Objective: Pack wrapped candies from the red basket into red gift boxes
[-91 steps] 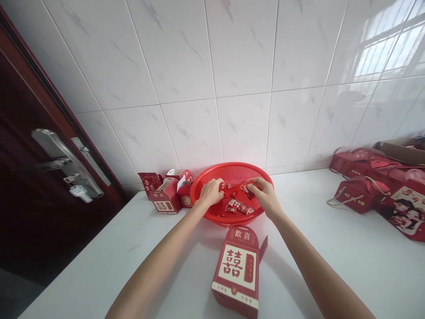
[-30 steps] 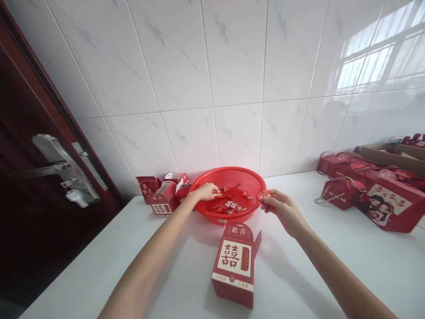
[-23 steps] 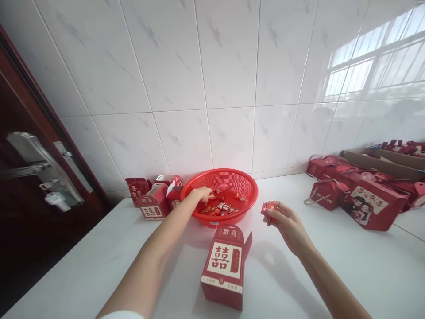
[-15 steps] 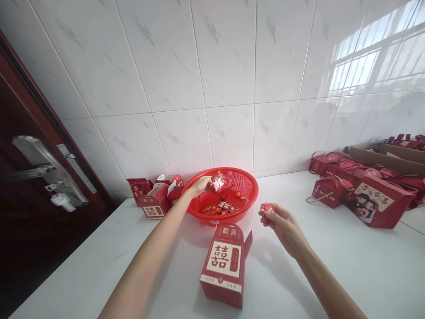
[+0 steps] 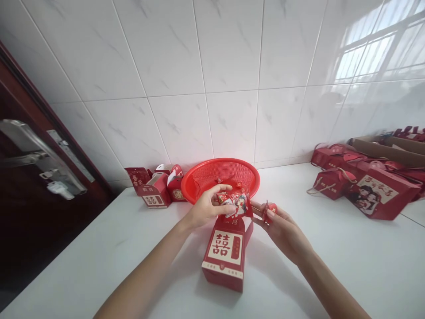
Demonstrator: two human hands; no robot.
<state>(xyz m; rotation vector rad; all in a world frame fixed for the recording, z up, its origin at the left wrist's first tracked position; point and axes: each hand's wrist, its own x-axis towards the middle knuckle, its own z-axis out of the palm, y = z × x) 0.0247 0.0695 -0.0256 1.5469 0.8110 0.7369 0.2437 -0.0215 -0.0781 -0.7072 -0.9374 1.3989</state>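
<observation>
My left hand is closed on red candy packets with a cartoon print, held over the top of a red gift box. The box stands upright on the table, its pale label facing me; the packets hide its opening. My right hand is at the box's right side, pinching a small red wrapped candy between thumb and fingers. Behind the box sits a red plastic basket with a perforated wall. A few wrapped candies show inside it; my left hand and the packets cover part of it.
Several red gift boxes stand left of the basket. More red boxes crowd the right side beside an open cardboard carton. A tiled wall rises behind the white table, and a dark door is at left.
My left hand has come from above the basket toward me, bringing the packets over the box. My right hand has moved slightly closer to the box, still holding its candy.
</observation>
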